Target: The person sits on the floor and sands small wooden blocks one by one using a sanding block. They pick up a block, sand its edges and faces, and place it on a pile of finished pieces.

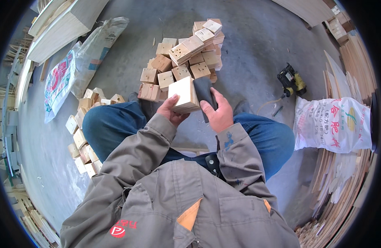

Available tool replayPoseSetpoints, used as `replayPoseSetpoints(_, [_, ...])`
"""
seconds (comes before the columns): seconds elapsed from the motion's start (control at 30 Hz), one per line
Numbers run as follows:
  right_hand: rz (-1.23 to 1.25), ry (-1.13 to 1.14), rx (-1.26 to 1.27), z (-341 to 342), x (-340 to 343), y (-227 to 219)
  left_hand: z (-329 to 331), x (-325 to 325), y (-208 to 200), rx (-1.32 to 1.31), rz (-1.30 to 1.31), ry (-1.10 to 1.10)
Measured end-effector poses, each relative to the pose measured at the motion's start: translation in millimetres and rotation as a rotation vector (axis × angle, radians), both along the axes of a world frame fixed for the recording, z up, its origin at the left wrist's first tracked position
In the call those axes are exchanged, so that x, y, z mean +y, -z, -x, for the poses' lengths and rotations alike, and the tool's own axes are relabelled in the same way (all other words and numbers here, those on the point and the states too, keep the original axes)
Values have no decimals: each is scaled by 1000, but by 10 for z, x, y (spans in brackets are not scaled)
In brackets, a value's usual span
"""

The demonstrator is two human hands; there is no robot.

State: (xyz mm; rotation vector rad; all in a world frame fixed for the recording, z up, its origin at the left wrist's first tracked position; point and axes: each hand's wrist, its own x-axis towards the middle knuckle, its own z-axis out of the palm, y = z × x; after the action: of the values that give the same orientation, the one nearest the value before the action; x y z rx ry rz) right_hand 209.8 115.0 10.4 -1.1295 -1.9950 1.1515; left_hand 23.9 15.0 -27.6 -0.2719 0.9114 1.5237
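Between my knees my left hand (172,110) grips a square, layered wooden block (182,91) by its near left edge, thumb on the side and fingers beneath. My right hand (218,110) is closed around a dark grey sheet that looks like sandpaper (203,89). That sheet stands against the block's right side, with my thumb across its face. Just beyond my hands lies a heap of similar wooden blocks (181,73), several with small holes in their faces.
More blocks (80,138) lie by my left knee. Far left are printed woven sacks (60,82) and pale boards (66,33). At right sit a black and yellow-green power tool (291,79) with a hose, a white sack (333,124) and stacked wood strips (339,177).
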Motion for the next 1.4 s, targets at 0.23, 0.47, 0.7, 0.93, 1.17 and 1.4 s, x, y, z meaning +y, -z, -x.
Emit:
replayPoseSetpoints(0.23, [220, 240, 46, -98, 213, 262, -139, -21, -53, 47, -121, 173])
replayPoseSetpoints(0.47, [221, -112, 94, -97, -77, 45, 40, 20, -49, 19, 75, -129])
replayPoseSetpoints(0.7, [266, -32, 253, -132, 20, 109, 207, 62, -65, 97, 106, -244])
replayPoseSetpoints(0.93, [562, 236, 459, -110, 114, 32, 70, 74, -90, 172, 89, -89])
replayPoseSetpoints(1.17, [587, 321, 473, -44, 136, 75, -230, 21, -49, 336, -114, 235])
replayPoseSetpoints(1.4, [427, -2, 338, -10, -58, 238, -97, 52, -67, 220, 51, -36])
